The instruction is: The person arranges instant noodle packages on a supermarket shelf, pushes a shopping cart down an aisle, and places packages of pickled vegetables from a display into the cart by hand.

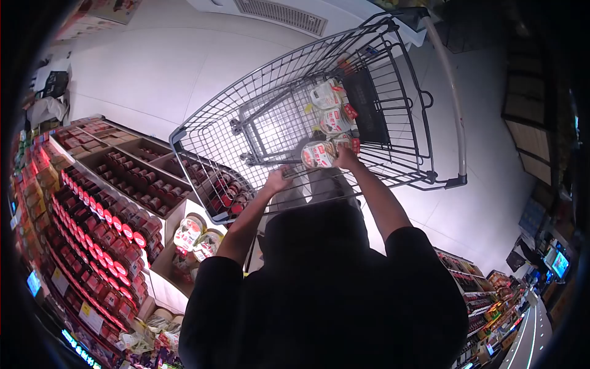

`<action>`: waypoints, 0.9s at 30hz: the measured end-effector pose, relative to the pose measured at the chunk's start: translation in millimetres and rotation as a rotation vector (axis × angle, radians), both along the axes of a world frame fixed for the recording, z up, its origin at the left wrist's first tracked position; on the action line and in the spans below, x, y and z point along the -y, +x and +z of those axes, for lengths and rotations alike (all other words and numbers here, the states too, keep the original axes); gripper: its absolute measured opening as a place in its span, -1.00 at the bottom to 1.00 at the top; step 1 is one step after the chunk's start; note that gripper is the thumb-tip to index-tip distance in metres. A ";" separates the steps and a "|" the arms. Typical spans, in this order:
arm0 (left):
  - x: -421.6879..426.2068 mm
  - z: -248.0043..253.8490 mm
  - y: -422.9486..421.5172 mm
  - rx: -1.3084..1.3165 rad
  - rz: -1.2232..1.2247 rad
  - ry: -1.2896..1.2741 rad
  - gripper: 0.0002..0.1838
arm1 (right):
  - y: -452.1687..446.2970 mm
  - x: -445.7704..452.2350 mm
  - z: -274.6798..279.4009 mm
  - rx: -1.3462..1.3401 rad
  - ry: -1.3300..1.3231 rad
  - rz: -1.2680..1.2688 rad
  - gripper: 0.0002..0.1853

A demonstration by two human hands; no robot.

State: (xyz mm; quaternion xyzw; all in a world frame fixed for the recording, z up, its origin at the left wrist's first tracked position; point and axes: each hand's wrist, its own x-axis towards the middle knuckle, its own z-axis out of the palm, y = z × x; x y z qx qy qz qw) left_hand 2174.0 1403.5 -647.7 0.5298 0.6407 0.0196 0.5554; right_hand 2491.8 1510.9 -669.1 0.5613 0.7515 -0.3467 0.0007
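Observation:
My right hand (346, 157) is closed on the side of a white pack with red print (318, 154), holding it low in the grey wire shopping cart (264, 80). Two similar packs, an upper one (326, 94) and a middle one (335, 120), lie just beyond it, beside the dark panel (367, 104) at the handle end. My left hand (279, 179), its fingers curled, is at the near side of the cart by the wires. Whatever it grips, if anything, I cannot make out.
At left, a shelf holds rows of red-lidded jars (110, 218). More white packs (190, 234) sit in a bin close to my left arm. The cart's handle bar (453, 104) is on the right. Stocked shelves (470, 283) stand at lower right, and pale floor (141, 61) surrounds the cart.

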 end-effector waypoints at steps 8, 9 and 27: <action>43.1 62.1 -72.3 0.118 0.295 0.094 -0.37 | -81.5 34.8 29.6 0.245 -0.016 0.042 -0.77; 47.5 73.7 -75.7 0.106 0.323 0.137 -0.40 | -90.9 41.9 30.5 0.219 0.091 0.043 -0.78; 132.3 164.1 -92.8 0.033 0.696 0.638 -0.67 | -201.6 117.0 199.9 -0.126 -0.217 0.578 -0.66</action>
